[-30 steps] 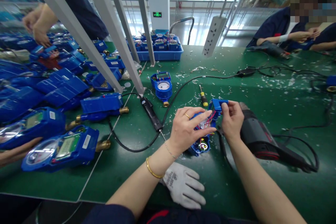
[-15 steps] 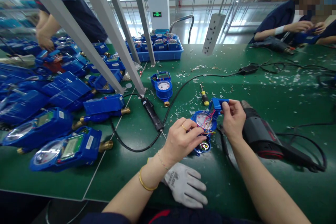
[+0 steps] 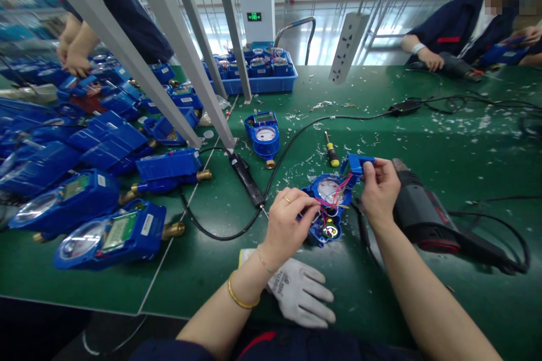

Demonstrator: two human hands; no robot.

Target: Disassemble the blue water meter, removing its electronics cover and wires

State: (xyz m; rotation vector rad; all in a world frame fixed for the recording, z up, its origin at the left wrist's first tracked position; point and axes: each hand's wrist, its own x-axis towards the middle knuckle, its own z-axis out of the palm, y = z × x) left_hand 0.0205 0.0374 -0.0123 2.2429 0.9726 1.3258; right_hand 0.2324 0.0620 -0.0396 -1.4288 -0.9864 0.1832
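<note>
Two hands work an opened blue meter (image 3: 328, 203) on the desk (image 3: 423, 135). Left hand (image 3: 288, 220) pinches its wires (image 3: 334, 198); right hand (image 3: 379, 189) grips a small blue cover (image 3: 354, 163).

**Bench surroundings on the green work surface**

A white work glove (image 3: 298, 290) lies flat at the near edge of the green table (image 3: 381, 118). A dark heat gun (image 3: 423, 214) rests on its side at right, its black cable looping behind it. A yellow-handled screwdriver (image 3: 331, 152) lies just beyond, among scattered white shavings. A complete blue meter (image 3: 265, 136) stands near the centre; a black electric screwdriver (image 3: 247, 180) lies beside it. Assembled blue meters (image 3: 110, 234) crowd the left side. A blue tray (image 3: 260, 73) of meters sits at the far edge, and a white power strip (image 3: 349, 48) hangs above.
</note>
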